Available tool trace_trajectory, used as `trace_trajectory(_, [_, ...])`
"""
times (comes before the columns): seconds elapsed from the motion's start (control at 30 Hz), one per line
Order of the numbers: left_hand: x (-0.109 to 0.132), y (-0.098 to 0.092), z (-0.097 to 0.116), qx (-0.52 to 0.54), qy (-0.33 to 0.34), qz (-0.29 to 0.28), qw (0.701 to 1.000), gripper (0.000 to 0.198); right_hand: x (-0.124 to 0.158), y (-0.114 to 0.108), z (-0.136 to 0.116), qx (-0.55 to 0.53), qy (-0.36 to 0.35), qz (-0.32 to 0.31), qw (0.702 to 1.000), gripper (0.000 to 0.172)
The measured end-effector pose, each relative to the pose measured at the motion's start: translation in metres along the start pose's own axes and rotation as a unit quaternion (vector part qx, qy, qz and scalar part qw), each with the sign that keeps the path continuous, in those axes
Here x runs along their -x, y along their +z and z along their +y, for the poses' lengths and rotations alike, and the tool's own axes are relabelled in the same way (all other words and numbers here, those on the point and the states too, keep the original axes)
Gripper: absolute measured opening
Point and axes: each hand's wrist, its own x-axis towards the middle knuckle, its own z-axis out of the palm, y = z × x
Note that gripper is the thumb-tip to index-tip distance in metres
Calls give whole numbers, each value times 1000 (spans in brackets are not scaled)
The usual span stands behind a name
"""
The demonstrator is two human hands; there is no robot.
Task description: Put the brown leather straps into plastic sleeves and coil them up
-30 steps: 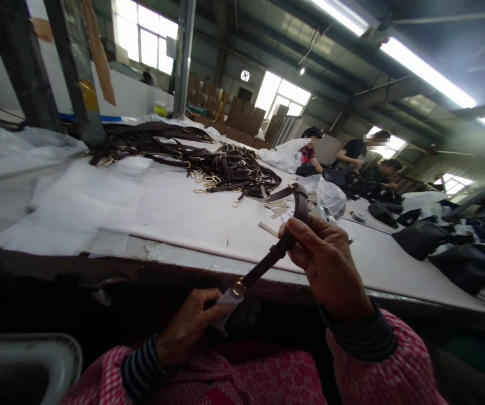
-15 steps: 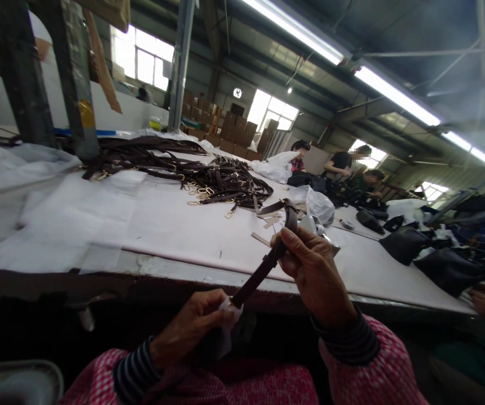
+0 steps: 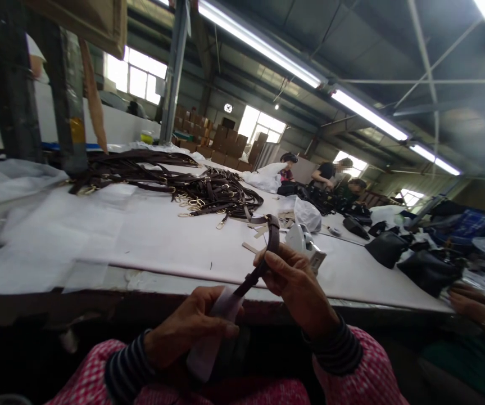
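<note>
A dark brown leather strap (image 3: 273, 235) runs diagonally between my hands, its upper part curving over above the table edge. My right hand (image 3: 299, 284) pinches it around the middle, near a keeper loop. White translucent wrapping (image 3: 205, 351) covers the strap's lower end, and my left hand (image 3: 191, 320) is closed on it, thumb on top. Behind, a tangled pile of similar straps (image 3: 225, 194) with gold-coloured clips lies on the white table (image 3: 149, 239). A white tape dispenser (image 3: 303, 242) stands just beyond my right hand.
Translucent sheets (image 3: 57, 230) cover the table's left part. Small card strips (image 3: 250, 247) and a clear plastic bag (image 3: 307, 214) lie behind the strap. Black bags (image 3: 427, 270) sit at the right, near another person's hand (image 3: 474, 306). Metal posts (image 3: 69, 112) rise at the left.
The white wrapping now extends flat along the strap's lower end, where it was bunched at my left fingers. My right hand and the strap sit slightly lower and left as the view has shifted.
</note>
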Motion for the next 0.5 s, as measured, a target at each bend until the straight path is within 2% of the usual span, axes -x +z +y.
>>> trace_trajectory(0.17, [-2, -3, 15, -10, -19, -56, 998, 36, 2, -1, 9, -19, 32, -23, 999, 22])
trace_trajectory(0.3, [-8, -2, 18, -3, -18, -92, 996, 30, 2, -1, 17, -36, 39, -30, 998, 21])
trace_trajectory(0.5, [-15, -1, 12, -25, -10, -72, 997, 31, 4, -1, 27, -6, 13, -26, 1000, 19])
